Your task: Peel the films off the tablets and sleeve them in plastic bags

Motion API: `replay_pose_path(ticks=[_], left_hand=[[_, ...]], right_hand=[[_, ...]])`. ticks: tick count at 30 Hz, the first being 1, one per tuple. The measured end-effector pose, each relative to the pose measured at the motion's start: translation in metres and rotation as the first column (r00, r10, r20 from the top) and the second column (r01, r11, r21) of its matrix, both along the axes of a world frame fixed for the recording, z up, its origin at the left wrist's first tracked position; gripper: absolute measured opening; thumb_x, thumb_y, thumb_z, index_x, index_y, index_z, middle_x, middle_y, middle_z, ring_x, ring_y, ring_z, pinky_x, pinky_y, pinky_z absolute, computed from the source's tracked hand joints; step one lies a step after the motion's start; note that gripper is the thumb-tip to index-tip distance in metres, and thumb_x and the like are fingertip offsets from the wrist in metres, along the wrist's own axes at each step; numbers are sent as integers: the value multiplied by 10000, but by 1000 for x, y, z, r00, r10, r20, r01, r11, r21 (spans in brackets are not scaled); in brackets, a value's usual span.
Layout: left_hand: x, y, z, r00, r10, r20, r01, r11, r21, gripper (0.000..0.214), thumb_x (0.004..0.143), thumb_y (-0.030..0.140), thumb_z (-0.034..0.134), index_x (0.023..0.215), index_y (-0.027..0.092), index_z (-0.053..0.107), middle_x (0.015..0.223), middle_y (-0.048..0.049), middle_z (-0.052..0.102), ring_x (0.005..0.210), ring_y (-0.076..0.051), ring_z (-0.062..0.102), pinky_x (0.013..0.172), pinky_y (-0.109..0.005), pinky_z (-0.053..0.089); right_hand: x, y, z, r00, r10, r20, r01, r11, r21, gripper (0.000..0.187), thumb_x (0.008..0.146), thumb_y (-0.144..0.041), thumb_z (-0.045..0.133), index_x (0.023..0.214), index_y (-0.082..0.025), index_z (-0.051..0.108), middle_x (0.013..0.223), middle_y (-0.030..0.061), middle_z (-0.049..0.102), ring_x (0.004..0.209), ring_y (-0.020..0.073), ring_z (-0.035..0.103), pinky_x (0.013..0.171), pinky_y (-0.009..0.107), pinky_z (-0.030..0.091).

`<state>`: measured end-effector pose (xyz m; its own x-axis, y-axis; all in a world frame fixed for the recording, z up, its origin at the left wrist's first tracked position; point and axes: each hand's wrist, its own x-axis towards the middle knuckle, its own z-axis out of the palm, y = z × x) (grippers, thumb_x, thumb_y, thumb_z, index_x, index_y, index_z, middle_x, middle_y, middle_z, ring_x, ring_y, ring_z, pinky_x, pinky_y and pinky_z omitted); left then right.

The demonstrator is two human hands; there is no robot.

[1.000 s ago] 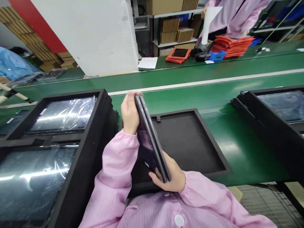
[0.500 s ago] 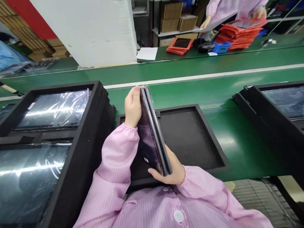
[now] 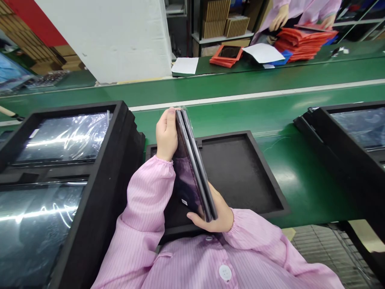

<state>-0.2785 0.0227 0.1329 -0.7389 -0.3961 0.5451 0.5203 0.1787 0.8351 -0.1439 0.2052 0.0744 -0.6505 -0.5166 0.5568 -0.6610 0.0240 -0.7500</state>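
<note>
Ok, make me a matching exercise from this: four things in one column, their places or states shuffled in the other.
1 pair of dark tablets
2 middle foam tray
3 left foam tray
4 orange stack

a holds plastic-wrapped screens
b beyond the green belt, by a co-worker's hand
c visible recess bare
d held on edge between left hand and right hand

Pairs: 1-d, 2-c, 3-a, 4-b
</note>
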Motion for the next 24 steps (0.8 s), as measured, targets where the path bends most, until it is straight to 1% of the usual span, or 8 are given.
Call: replay_pose_path(ticks=[6, 10, 17, 19, 21, 24], left_hand=[[1, 1, 1, 1000, -4, 10, 4, 1000, -2, 539, 925, 692, 476, 846, 205, 695, 764, -34, 616, 798, -183, 626, 772, -305, 501], [1, 0, 0, 1000, -7, -3, 7, 1000, -5, 532, 925, 689, 481, 835, 210, 696, 777, -32, 627, 816, -181, 630, 785, -302, 502], [1, 0, 0, 1000, -6, -15, 5, 1000, -4, 529, 925, 683, 491, 852, 217, 728, 759, -25, 638, 798, -169, 634, 772, -280, 506], [0, -1, -1, 1000, -27, -11, 28, 999, 17, 522, 925, 679, 497, 867, 219, 737, 753, -23, 638, 784, -164, 629, 759, -274, 506], [0, -1, -2, 997, -71, -7, 71, 996, 62, 515, 921, 677, 509, 876, 219, 742, 757, -23, 641, 748, -153, 614, 725, -265, 502], [0, -1, -2, 992, -128, 7, 126, 980, 154, 524, 901, 692, 530, 862, 215, 746, 782, -23, 653, 666, -129, 572, 641, -250, 480]], right_hand=[[0, 0, 0, 1000, 11, 6, -11, 1000, 5, 881, 780, -216, 710, 1553, -188, 288, 1450, 172, 494, 1377, 317, 495, 1128, 470, 464], [1, 0, -1, 1000, 6, 19, -6, 1000, -4, 900, 786, -215, 710, 1566, -188, 264, 1466, 170, 485, 1380, 324, 491, 1133, 481, 456], [0, -1, -2, 999, 29, 11, -29, 999, -29, 924, 805, -227, 704, 1594, -200, 224, 1490, 155, 462, 1405, 317, 462, 1155, 469, 437], [-1, -1, -3, 999, 54, -3, -54, 998, -31, 936, 810, -269, 716, 1597, -194, 215, 1500, 159, 445, 1416, 322, 444, 1164, 471, 425], [-2, -1, -3, 995, 96, -11, -96, 995, -31, 965, 809, -351, 741, 1597, -178, 213, 1516, 175, 419, 1428, 334, 420, 1170, 480, 414], [-2, -1, -4, 989, 143, 46, -142, 990, -4, 1019, 787, -462, 775, 1595, -174, 224, 1535, 197, 384, 1432, 344, 413, 1145, 475, 440]])
